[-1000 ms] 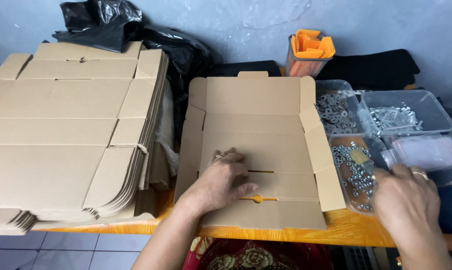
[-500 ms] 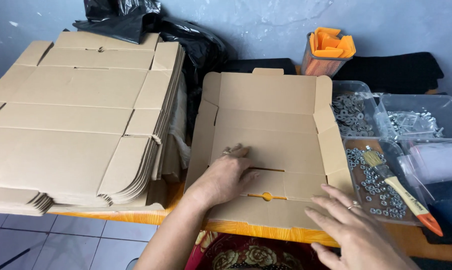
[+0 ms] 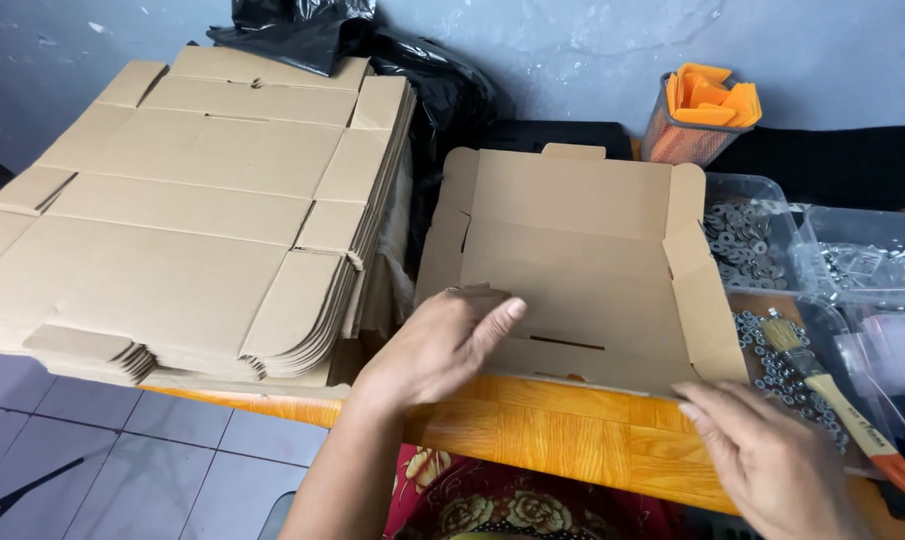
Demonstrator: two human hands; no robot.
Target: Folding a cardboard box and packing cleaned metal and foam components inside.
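Since a second ago the right hand [image 3: 773,465] has left the hardware trays, fingers released at the flat carton's [image 3: 573,260] five-o'clock corner; left hand [image 3: 443,345] stays pressed open-palmed at its seven o'clock on the desk [image 3: 563,440].

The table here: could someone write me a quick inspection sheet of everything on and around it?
Surface: orange wooden table, front edge bare.
Job's things: flat cardboard box blank, side flaps raised.
Clutter: stack of flat blanks; trays of washers; paintbrush; orange holder.
Hands: left hand flat on blank; right hand at its near corner, both open.
Cables: nothing seen.
Surroundings: grey wall, black plastic bag, tiled floor.
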